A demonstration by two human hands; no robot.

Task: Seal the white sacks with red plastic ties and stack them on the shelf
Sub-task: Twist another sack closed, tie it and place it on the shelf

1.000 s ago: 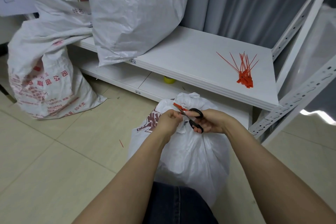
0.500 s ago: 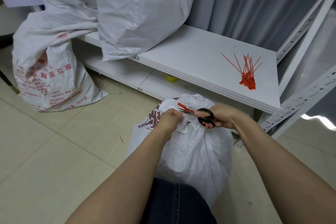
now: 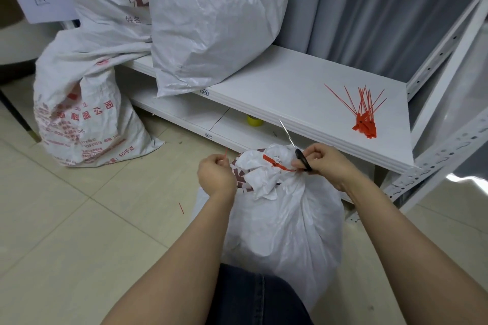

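A full white sack [image 3: 285,224] stands on the floor in front of my knees, its gathered neck bound by a red plastic tie [image 3: 277,165]. My right hand [image 3: 326,165] grips black-handled scissors [image 3: 301,158], blades pointing up and away over the neck. My left hand [image 3: 215,174], just left of the neck, pinches a thin cut-off red tie strip [image 3: 226,152]. A bundle of spare red ties [image 3: 363,113] lies at the right end of the white shelf [image 3: 290,92]. Another white sack [image 3: 214,21] sits on that shelf at the left.
A printed white sack [image 3: 81,103] leans on the floor against the shelf's left end, another stacked above it. A yellow roll [image 3: 254,120] lies on the lower shelf. A red tie offcut [image 3: 181,207] lies on the tiled floor. The perforated shelf upright [image 3: 435,155] stands at right.
My left hand has pulled away to the left with a cut-off piece of tie. My right hand has swung the scissors up off the tie, blades now pointing away.
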